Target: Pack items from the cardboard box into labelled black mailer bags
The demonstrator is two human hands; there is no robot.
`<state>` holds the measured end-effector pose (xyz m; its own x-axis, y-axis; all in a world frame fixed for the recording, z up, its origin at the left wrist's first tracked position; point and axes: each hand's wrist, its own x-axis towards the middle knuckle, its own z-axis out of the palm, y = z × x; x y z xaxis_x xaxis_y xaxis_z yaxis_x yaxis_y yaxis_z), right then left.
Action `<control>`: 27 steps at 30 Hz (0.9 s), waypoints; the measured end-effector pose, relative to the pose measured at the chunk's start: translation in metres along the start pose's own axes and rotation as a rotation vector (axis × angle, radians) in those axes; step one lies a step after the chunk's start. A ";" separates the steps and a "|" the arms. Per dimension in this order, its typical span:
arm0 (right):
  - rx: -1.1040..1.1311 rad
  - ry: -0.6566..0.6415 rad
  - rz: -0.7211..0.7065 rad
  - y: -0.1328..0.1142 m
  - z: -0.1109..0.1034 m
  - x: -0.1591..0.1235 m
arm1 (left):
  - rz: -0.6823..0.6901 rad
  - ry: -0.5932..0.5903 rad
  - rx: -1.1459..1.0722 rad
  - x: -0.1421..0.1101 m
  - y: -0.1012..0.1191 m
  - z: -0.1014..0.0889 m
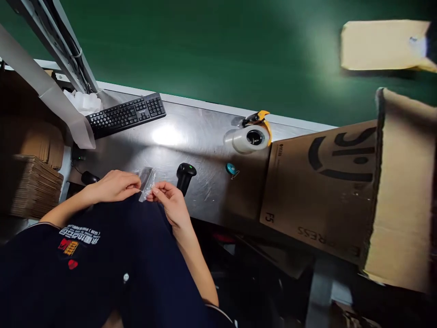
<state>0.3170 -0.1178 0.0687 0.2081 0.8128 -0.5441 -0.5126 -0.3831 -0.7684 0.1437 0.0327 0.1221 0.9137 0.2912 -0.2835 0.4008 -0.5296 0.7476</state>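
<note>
Between my two hands, close to my body at the bench's front edge, is a small clear plastic bag [147, 182]. My left hand [118, 186] pinches its left edge between thumb and fingers. The lower right edge is pinched by my right hand [170, 200]. The bag looks crinkled and shiny; whether anything is inside I cannot tell. Just right of it, a black barcode scanner [185, 176] with a green light lies on the steel bench. Farther right is a small teal round object [231, 169] with a thin loop.
A black keyboard [128, 114] lies at the back left, a mouse [89, 177] by my left wrist. A tape dispenser [251, 136] is near the green belt [218, 54]. On the right stands a large open carton [317, 182]. Flattened cardboard [34, 187] is stacked left.
</note>
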 end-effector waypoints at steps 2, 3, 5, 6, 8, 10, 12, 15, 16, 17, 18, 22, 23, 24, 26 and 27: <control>0.050 0.002 0.025 0.001 -0.002 -0.002 | -0.007 -0.010 0.011 -0.002 -0.002 0.000; 0.071 0.007 0.028 0.002 -0.001 -0.002 | -0.009 -0.016 0.017 -0.003 -0.003 -0.002; 0.103 0.032 0.005 0.006 0.002 -0.003 | -0.016 -0.040 0.023 -0.006 -0.004 -0.006; 0.122 0.048 -0.012 0.008 0.005 -0.003 | -0.018 -0.062 0.021 -0.008 -0.005 -0.009; 0.163 0.086 -0.044 0.013 0.011 -0.002 | -0.024 -0.124 0.001 -0.011 -0.005 -0.016; 0.194 0.108 -0.064 0.018 0.016 0.000 | -0.041 -0.145 -0.030 -0.012 -0.003 -0.022; 0.192 0.095 -0.071 0.019 0.020 0.002 | -0.058 -0.043 -0.073 -0.011 0.000 -0.024; 0.131 0.052 -0.083 0.013 0.023 0.003 | -0.078 0.167 -0.175 0.000 0.007 -0.020; 0.104 0.045 -0.093 0.009 0.024 0.004 | -0.090 0.175 -0.215 0.005 0.009 -0.019; 0.078 0.043 -0.107 0.005 0.025 0.003 | -0.106 0.153 -0.252 0.010 0.011 -0.018; 0.055 0.044 -0.121 0.002 0.025 0.003 | -0.123 0.117 -0.287 0.015 0.012 -0.018; 0.047 0.065 -0.147 -0.004 0.027 0.002 | -0.162 -0.037 -0.396 0.027 0.014 -0.019; 0.051 0.069 -0.139 -0.003 0.027 0.002 | -0.173 -0.044 -0.385 0.028 0.014 -0.019; 0.050 0.070 -0.129 -0.002 0.026 0.003 | -0.187 -0.038 -0.344 0.029 0.014 -0.018; 0.013 0.069 -0.114 0.002 0.024 0.006 | -0.201 0.001 -0.186 0.030 0.014 -0.013; -0.025 0.067 -0.117 0.004 0.022 0.009 | -0.194 0.011 -0.090 0.031 0.014 -0.009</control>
<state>0.2981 -0.1028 0.0682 0.3210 0.8217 -0.4709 -0.4604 -0.2991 -0.8358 0.1767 0.0414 0.1293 0.8189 0.3895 -0.4216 0.5612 -0.3893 0.7304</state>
